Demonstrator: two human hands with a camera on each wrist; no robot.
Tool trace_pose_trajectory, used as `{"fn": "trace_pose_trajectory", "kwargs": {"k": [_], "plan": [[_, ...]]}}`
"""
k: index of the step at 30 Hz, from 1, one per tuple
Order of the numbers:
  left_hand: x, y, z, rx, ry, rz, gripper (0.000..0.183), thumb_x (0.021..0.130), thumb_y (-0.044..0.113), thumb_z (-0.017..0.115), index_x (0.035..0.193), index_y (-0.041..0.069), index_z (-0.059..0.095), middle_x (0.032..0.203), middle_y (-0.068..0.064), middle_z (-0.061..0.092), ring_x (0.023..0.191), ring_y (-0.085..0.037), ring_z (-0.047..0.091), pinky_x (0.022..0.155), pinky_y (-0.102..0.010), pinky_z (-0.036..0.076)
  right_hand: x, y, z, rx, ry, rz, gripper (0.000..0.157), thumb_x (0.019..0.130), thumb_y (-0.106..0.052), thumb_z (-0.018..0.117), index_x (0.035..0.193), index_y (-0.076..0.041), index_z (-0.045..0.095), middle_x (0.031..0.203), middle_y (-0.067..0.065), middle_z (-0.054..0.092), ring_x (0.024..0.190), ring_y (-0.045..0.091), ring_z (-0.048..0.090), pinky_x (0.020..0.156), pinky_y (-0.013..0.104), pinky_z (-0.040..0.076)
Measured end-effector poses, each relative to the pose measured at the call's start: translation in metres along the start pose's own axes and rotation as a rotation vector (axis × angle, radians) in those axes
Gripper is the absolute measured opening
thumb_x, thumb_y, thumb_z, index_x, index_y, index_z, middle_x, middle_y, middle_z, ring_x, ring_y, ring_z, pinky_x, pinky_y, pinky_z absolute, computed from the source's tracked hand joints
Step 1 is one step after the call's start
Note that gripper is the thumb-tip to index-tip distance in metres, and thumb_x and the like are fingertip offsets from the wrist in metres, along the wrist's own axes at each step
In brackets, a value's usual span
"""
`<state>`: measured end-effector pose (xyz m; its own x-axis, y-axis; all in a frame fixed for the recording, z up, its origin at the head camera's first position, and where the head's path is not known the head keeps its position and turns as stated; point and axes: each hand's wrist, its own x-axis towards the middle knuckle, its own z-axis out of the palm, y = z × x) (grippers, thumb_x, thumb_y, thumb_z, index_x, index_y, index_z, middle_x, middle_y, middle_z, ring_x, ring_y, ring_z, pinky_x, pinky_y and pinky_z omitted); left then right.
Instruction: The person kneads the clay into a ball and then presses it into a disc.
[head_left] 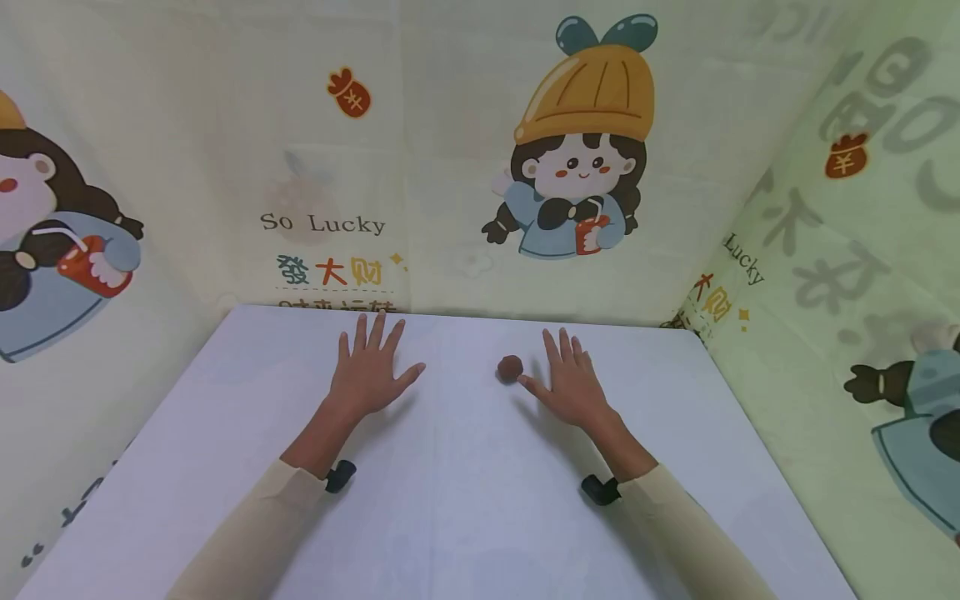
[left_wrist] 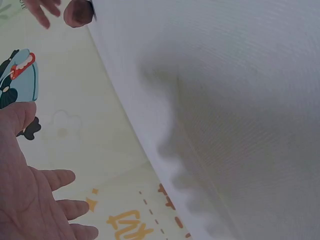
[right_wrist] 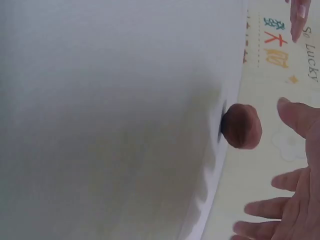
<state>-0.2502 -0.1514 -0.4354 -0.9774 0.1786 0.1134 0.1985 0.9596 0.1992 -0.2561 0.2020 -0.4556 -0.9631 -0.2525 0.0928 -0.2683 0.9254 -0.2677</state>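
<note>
A small brown, lumpy ball (head_left: 510, 368) sits on the white tabletop toward the back, just right of the middle. My right hand (head_left: 572, 385) is beside it on the right, fingers spread and straight, the thumb tip close to the ball in the head view. In the right wrist view the ball (right_wrist: 242, 126) shows rounded facets, and a gap lies between it and the thumb. Farther off to the left, my left hand (head_left: 367, 375) is held over the table with fingers spread and nothing in it. Both hands cast shadows on the surface below.
The white table (head_left: 465, 517) has its far edge against a printed cloth backdrop (head_left: 442, 167). Another printed cloth wall (head_left: 817, 275) stands along the right side, and one more along the left. Dark wrist cameras (head_left: 600, 490) are strapped by both sleeve cuffs.
</note>
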Motion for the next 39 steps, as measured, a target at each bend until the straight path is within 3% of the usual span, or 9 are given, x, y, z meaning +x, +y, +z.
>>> {"fn": "trace_pose_trajectory", "kwargs": {"k": [6,12,23,30,33,39], "plan": [[0.0,0.001,0.0,-0.014,-0.007,-0.002,0.091,0.101,0.061,0.054,0.168,0.009,0.022,0.173,-0.023,0.007,0.158,-0.046,-0.005,0.121,-0.07,0.001,0.004,-0.013,0.005,-0.014,-0.054,-0.065,0.087,0.098,-0.053,0.07,0.163,-0.007,0.035,0.16,0.025,0.044,0.144,0.046,0.044,0.107,0.062,0.044],[0.002,0.002,0.005,-0.022,0.003,0.011,0.089,0.102,0.061,0.053,0.168,0.009,0.023,0.173,-0.023,0.008,0.158,-0.047,-0.002,0.121,-0.069,0.004,0.007,-0.024,0.01,-0.092,0.001,-0.131,0.069,0.095,-0.039,0.08,0.148,-0.002,0.056,0.135,0.019,0.067,0.124,0.039,0.062,0.097,0.049,0.054],[0.01,0.022,0.011,-0.176,-0.012,0.054,0.085,0.104,0.059,0.049,0.167,0.007,0.026,0.172,-0.023,0.016,0.158,-0.046,0.006,0.121,-0.068,0.013,0.013,-0.03,0.02,0.006,0.156,-0.143,0.036,0.091,-0.017,0.085,0.118,-0.003,0.066,0.104,0.011,0.073,0.094,0.029,0.068,0.077,0.041,0.057],[0.011,0.04,0.005,-0.472,-0.05,0.024,0.076,0.108,0.055,0.046,0.166,0.009,0.029,0.172,-0.019,0.022,0.159,-0.041,0.011,0.124,-0.061,0.016,0.014,-0.032,0.02,0.052,0.184,-0.149,0.026,0.091,-0.01,0.083,0.107,-0.004,0.063,0.094,0.009,0.07,0.085,0.025,0.066,0.074,0.039,0.055],[0.011,0.046,0.001,-0.624,-0.047,0.008,0.071,0.11,0.053,0.043,0.165,0.01,0.032,0.171,-0.016,0.028,0.158,-0.037,0.018,0.124,-0.058,0.019,0.013,-0.036,0.015,0.15,0.175,-0.127,0.024,0.092,-0.008,0.082,0.107,-0.003,0.064,0.095,0.01,0.069,0.087,0.026,0.067,0.076,0.04,0.056],[0.015,0.052,-0.003,-0.873,-0.015,-0.001,0.07,0.111,0.058,0.033,0.163,0.011,0.037,0.167,-0.011,0.037,0.155,-0.033,0.03,0.123,-0.056,0.024,0.01,-0.049,0.001,0.564,0.184,-0.08,0.021,0.094,-0.005,0.079,0.111,-0.002,0.066,0.1,0.01,0.073,0.091,0.024,0.072,0.082,0.038,0.06]]}}
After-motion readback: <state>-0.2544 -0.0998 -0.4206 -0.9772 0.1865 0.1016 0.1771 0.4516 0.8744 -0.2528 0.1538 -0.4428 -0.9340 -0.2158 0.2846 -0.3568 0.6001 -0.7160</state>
